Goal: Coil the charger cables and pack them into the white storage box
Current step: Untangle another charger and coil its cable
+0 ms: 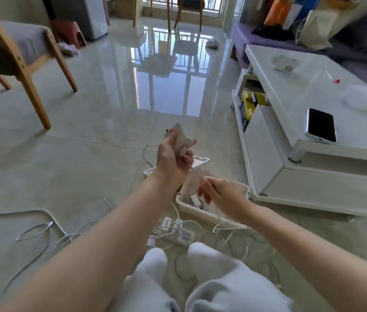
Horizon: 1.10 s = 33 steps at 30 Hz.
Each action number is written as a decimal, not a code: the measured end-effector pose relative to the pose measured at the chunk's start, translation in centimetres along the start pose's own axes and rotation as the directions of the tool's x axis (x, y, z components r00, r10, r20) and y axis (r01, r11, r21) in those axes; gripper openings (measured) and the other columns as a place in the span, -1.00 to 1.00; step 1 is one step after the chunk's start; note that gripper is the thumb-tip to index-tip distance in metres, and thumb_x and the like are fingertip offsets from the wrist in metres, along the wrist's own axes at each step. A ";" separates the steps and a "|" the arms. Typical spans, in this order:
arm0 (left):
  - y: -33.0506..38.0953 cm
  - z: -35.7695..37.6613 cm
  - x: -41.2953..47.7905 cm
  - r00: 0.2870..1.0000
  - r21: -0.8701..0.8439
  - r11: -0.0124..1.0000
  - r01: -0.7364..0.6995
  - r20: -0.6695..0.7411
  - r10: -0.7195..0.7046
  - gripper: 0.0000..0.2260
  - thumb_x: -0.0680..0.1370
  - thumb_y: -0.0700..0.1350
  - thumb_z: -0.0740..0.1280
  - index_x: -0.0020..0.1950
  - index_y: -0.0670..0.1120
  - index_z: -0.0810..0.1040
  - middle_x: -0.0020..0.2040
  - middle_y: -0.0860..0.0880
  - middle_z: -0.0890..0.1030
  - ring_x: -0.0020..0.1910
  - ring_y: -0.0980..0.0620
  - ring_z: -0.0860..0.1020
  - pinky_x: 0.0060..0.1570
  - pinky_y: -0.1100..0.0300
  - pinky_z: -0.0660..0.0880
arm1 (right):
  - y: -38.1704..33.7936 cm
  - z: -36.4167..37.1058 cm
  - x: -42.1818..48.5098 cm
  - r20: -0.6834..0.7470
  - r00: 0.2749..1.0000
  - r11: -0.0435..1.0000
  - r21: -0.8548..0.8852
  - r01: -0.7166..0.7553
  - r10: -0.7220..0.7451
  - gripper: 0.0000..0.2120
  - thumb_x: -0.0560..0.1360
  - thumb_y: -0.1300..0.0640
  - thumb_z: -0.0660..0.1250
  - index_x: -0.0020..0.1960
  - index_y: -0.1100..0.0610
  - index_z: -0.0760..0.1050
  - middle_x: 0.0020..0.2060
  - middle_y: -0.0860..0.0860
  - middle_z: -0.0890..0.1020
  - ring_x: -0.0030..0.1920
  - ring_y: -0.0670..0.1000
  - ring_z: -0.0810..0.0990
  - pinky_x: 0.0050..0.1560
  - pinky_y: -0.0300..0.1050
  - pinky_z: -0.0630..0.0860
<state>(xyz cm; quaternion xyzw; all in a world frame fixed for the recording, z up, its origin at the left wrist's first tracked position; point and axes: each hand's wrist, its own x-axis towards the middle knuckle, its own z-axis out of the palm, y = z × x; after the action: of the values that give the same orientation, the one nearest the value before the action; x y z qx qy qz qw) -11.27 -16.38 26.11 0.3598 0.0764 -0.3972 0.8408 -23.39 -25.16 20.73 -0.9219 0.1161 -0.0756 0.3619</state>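
White cable [195, 173] slants from the charger [180, 132] gripped in the left hand [171, 155] down to the pinching right hand [216, 194], above the storage box [200, 213].

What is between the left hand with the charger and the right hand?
Head view: a short stretch of white cable, running from the charger in the left hand down to the right hand, which pinches it.
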 end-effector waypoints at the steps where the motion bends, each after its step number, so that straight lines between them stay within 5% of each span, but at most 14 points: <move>1: 0.6 0.2 -0.5 0.998 0.016 0.999 0.028 0.054 -0.028 -0.78 0.63 0.02 0.13 0.01 -0.12 0.42 -0.32 -0.12 0.51 -0.63 0.13 0.30 -0.71 0.39 0.20 | -0.1 -0.2 -0.1 0.039 0.999 1.000 0.009 -0.013 0.013 -0.63 0.62 0.03 0.05 -0.31 -0.05 0.44 -0.48 -0.12 0.50 -0.44 -0.16 0.44 -0.28 -0.29 0.38; 3: 1.7 0.4 -1.7 0.982 0.081 0.993 0.082 0.163 -0.094 -0.73 0.60 0.05 0.14 0.09 -0.14 0.40 -0.43 -0.06 0.53 -0.67 0.16 0.24 -0.75 0.39 0.11 | -0.4 -0.6 -0.1 0.098 0.993 0.997 0.042 -0.064 0.060 -0.60 0.62 0.00 0.04 -0.32 0.01 0.46 -0.48 -0.11 0.51 -0.43 -0.14 0.45 -0.27 -0.25 0.40; 7: 3.1 0.0 -4.5 0.931 0.402 0.910 0.096 0.288 -0.226 -0.70 0.52 0.08 0.21 -0.09 -0.17 0.43 -0.41 -0.07 0.55 -0.71 0.17 0.17 -0.76 0.39 0.01 | -1.2 -1.2 0.4 0.210 0.967 0.989 -0.012 -0.145 0.144 -0.61 0.59 -0.05 0.12 -0.27 0.14 0.51 -0.47 -0.10 0.51 -0.45 -0.11 0.41 -0.31 -0.24 0.34; 11: 4.0 -2.0 -6.0 0.896 0.757 0.653 0.037 0.265 -0.357 -0.64 0.38 0.15 0.31 -0.17 -0.17 0.42 -0.32 -0.10 0.43 -0.69 0.16 0.14 -0.69 0.44 0.00 | -1.9 -1.1 1.5 0.248 0.955 0.986 -0.053 -0.155 0.164 -0.70 0.53 -0.04 0.27 -0.30 0.09 0.53 -0.45 -0.03 0.45 -0.44 -0.07 0.33 -0.32 -0.14 0.28; 14: 4.9 -3.9 -6.7 0.907 0.878 0.478 0.004 0.198 -0.371 -0.57 0.40 0.16 0.36 -0.06 -0.20 0.45 -0.44 -0.05 0.28 -0.67 0.15 0.13 -0.69 0.38 -0.01 | -2.8 -0.1 2.0 0.270 0.946 0.981 -0.121 -0.151 0.178 -0.72 0.54 -0.03 0.27 -0.15 0.17 0.59 -0.36 0.01 0.52 -0.37 -0.07 0.38 -0.29 -0.17 0.32; 17: 5.8 -5.8 -7.5 0.931 0.921 0.389 -0.024 0.162 -0.326 -0.46 0.39 0.18 0.36 0.04 -0.29 0.51 -0.41 -0.06 0.30 -0.64 0.14 0.12 -0.68 0.36 0.01 | -3.1 0.9 1.9 0.235 0.952 0.971 -0.185 -0.153 0.195 -0.73 0.57 0.04 0.22 -0.07 0.23 0.57 -0.24 0.01 0.56 -0.28 -0.04 0.45 -0.37 -0.34 0.31; 20: 5.9 -7.0 -8.2 0.970 0.970 0.233 -0.063 0.115 -0.215 -0.62 0.48 0.10 0.36 0.16 -0.13 0.58 -0.46 0.03 0.39 -0.64 0.17 0.21 -0.66 0.37 0.08 | -3.6 1.9 1.5 0.132 0.980 0.969 -0.215 -0.119 0.150 -0.73 0.59 0.03 0.18 -0.02 0.20 0.55 -0.08 0.06 0.61 -0.19 -0.01 0.51 -0.30 -0.35 0.39; 23: 5.7 -7.9 -8.0 0.987 0.990 0.055 -0.126 0.131 -0.095 -0.80 0.52 0.04 0.34 0.02 -0.07 0.57 -0.36 0.05 0.49 -0.54 0.21 0.37 -0.57 0.40 0.23 | -4.4 2.6 1.3 -0.046 0.995 0.957 -0.271 -0.103 0.094 -0.68 0.52 -0.12 0.25 -0.13 0.14 0.52 -0.20 0.04 0.62 -0.24 0.04 0.55 -0.19 -0.05 0.52; 28: 6.0 -8.8 -8.1 0.969 0.946 -0.291 -0.139 0.192 0.159 -0.74 0.52 0.13 0.31 -0.02 -0.05 0.49 -0.15 -0.05 0.54 -0.25 0.04 0.49 -0.36 0.21 0.36 | -6.5 2.6 0.7 -0.208 0.977 0.947 -0.302 -0.109 0.047 -0.67 0.46 -0.19 0.30 -0.30 0.03 0.41 -0.39 -0.09 0.48 -0.34 -0.04 0.45 -0.30 -0.16 0.35; 33: 5.2 -8.4 -8.7 0.931 0.881 -0.458 -0.117 0.258 0.259 -0.72 0.56 0.08 0.25 0.05 -0.12 0.38 -0.05 -0.15 0.58 -0.10 -0.15 0.54 -0.17 0.08 0.45 | -8.4 3.3 -0.2 -0.260 0.964 0.988 -0.120 -0.093 0.059 -0.77 0.53 -0.02 0.27 -0.19 0.11 0.52 -0.34 -0.03 0.55 -0.32 -0.04 0.48 -0.29 -0.25 0.32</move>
<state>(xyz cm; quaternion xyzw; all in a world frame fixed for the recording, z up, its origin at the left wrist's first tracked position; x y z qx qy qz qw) -12.02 -3.24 26.37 0.9190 -0.3210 -0.1023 0.2048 -21.51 -16.99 24.07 -0.9210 0.2020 -0.1722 0.2852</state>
